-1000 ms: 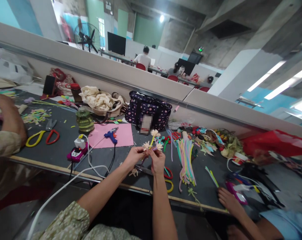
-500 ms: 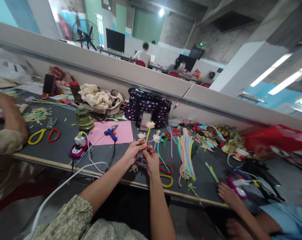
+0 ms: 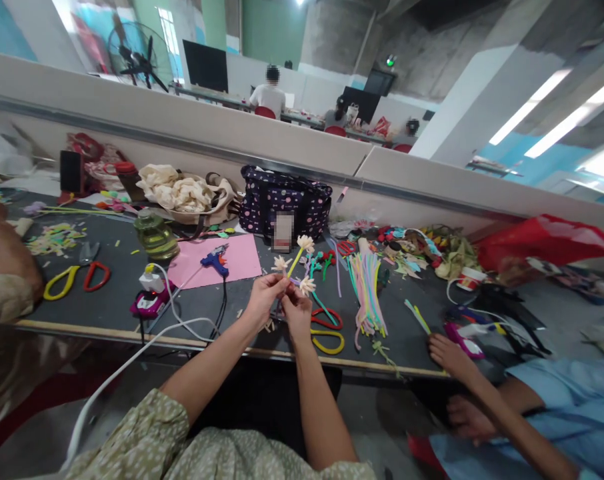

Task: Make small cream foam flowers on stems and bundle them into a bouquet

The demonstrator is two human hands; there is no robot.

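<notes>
My left hand (image 3: 269, 295) and my right hand (image 3: 297, 316) meet above the table's front part, fingers closed in a pinch on the stems of a small bunch of pipe-cleaner flowers. One cream flower head (image 3: 305, 244) tops a yellow stem (image 3: 295, 263) that leans right. Lower cream heads, one at the left (image 3: 281, 264) and one at the right (image 3: 307, 287), sit close to my fingertips. The stems' lower ends are mostly hidden by my hands. Just right of my right hand lie scissors (image 3: 329, 341) with red and yellow handles.
A blue glue gun (image 3: 216, 260) rests on pink paper (image 3: 245, 257). Left are a bottle (image 3: 156, 237), a purple power socket (image 3: 149, 301) and more scissors (image 3: 96, 273). Pipe cleaners (image 3: 367, 293) lie in a bundle at right. A co-worker's hand (image 3: 449, 353) touches the table edge; another person's arm (image 3: 7, 253) is left.
The yellow-stemmed flower has tilted further right, and the right-hand cream head sits lower beside my fingers. Both hands keep their pinch. The whole view has shifted slightly.
</notes>
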